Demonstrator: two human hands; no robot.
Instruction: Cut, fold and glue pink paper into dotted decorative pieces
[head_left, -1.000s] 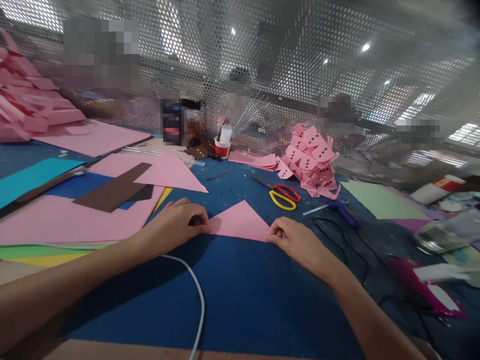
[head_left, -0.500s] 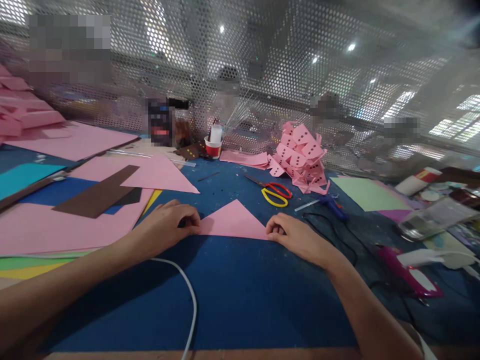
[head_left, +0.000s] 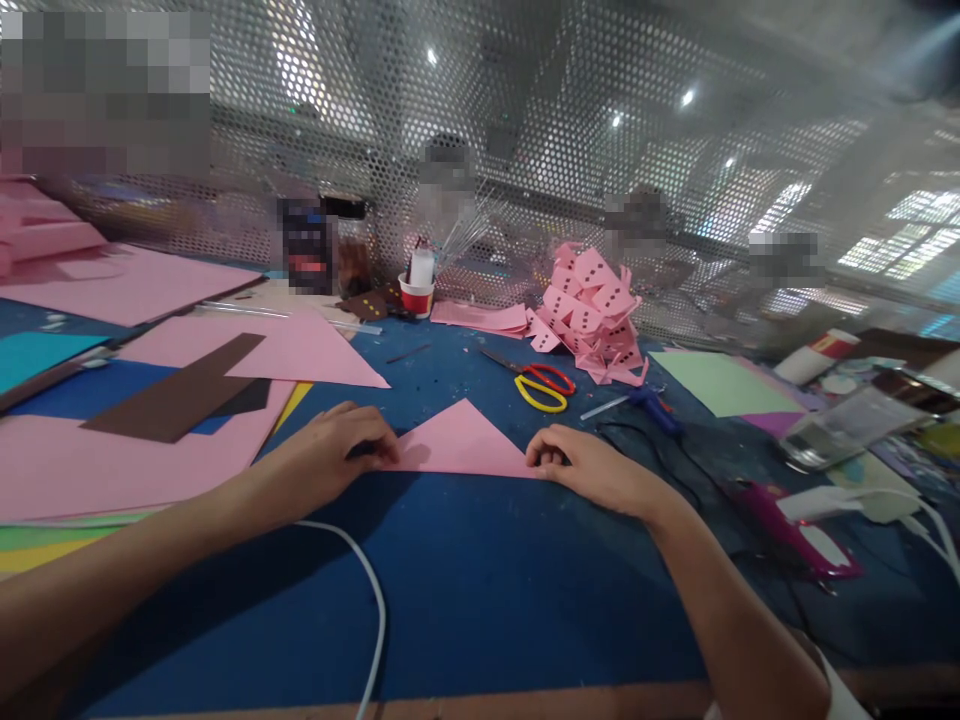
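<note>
A pink paper triangle (head_left: 461, 440) lies flat on the blue table (head_left: 480, 590), its long edge towards me. My left hand (head_left: 330, 460) pinches the triangle's left corner with curled fingers. My right hand (head_left: 585, 468) pinches the right corner the same way. Both forearms rest on the table in front of me.
Large pink sheets (head_left: 112, 450), a brown strip (head_left: 176, 390) and coloured paper lie at the left. Red-and-yellow scissors (head_left: 536, 385), a blue pen (head_left: 649, 405) and a heap of pink cut pieces (head_left: 592, 315) sit behind. A white cable (head_left: 367, 600), a pink glue gun (head_left: 787, 515) and a perforated metal wall (head_left: 525, 150) surround them.
Both hands stay on the triangle's corners. The view has shifted slightly, so everything sits a little further left in the picture.
</note>
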